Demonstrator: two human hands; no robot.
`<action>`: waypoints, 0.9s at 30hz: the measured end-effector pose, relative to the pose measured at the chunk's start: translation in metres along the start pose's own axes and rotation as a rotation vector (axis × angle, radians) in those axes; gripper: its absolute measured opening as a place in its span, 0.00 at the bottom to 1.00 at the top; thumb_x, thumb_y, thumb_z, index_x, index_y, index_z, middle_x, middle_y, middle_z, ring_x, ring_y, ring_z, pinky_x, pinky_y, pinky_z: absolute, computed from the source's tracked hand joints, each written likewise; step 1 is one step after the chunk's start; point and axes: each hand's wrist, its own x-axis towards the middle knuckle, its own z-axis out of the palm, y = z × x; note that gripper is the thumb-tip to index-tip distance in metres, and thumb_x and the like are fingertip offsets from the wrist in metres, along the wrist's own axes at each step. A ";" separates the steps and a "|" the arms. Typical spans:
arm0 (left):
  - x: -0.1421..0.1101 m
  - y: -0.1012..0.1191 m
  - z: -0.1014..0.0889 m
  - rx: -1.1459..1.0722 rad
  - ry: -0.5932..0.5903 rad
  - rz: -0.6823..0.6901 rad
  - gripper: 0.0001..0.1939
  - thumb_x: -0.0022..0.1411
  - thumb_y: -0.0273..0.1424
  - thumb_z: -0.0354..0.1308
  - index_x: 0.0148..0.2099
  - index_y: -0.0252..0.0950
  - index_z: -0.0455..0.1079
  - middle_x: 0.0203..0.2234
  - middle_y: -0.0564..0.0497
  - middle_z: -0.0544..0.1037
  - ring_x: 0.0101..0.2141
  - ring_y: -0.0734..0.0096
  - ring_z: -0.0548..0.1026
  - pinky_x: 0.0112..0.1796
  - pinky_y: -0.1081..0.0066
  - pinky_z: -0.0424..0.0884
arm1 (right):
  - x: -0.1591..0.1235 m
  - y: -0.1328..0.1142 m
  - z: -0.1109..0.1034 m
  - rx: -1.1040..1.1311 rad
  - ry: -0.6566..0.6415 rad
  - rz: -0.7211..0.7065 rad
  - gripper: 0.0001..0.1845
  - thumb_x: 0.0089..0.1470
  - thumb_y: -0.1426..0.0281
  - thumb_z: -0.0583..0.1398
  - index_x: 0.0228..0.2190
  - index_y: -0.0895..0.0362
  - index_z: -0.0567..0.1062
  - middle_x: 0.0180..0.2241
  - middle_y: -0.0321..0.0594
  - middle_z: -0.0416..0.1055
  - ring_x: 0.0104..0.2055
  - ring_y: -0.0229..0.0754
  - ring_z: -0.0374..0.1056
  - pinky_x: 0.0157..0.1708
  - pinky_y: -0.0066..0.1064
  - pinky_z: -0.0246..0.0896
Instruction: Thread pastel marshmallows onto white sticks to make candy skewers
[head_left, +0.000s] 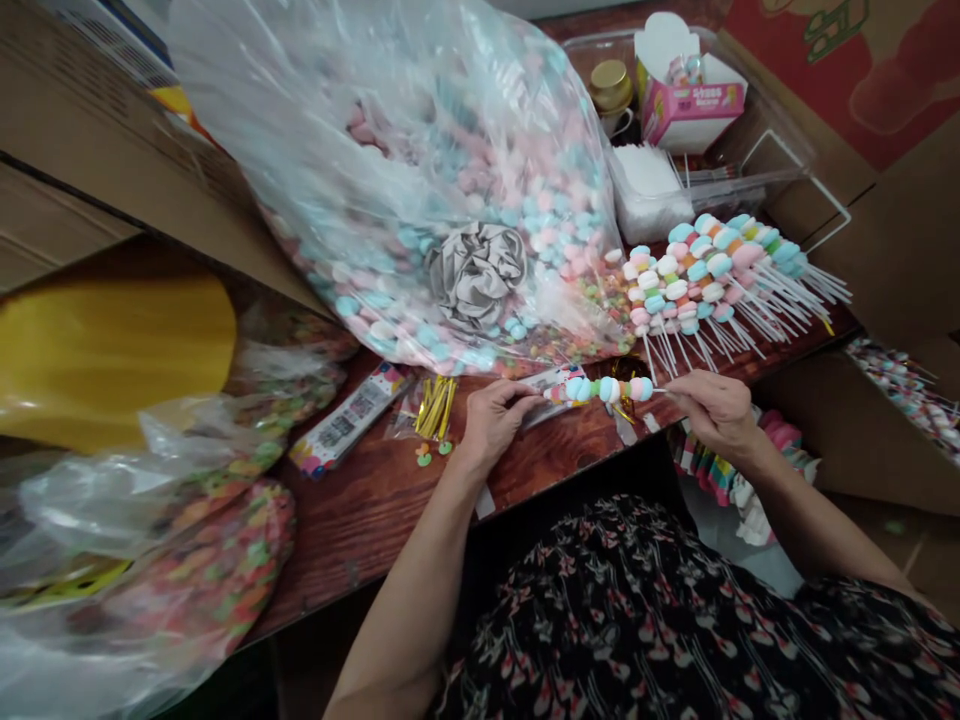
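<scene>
You had the sweet skewer (609, 389) between your hands, over the table (360, 530), its long axis running side to side; your left hand (495, 415) was nearer the sweets, thumb and fingers closed at that end, though whether on candy or stick was hard to tell; your right hand (716, 408) pinched the bare stick (660, 390) at the other end.

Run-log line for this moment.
left hand: pinching candy skewer at left end | right hand: pinching its stick | skewer pile: beside clear bag
</scene>
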 end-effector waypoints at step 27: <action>-0.002 -0.011 0.003 -0.054 -0.058 0.276 0.08 0.60 0.36 0.63 0.33 0.37 0.78 0.27 0.49 0.79 0.31 0.70 0.76 0.35 0.71 0.70 | 0.069 -0.013 -0.007 -0.578 -0.162 -0.569 0.09 0.59 0.75 0.55 0.36 0.58 0.77 0.27 0.38 0.72 0.32 0.39 0.57 0.31 0.34 0.44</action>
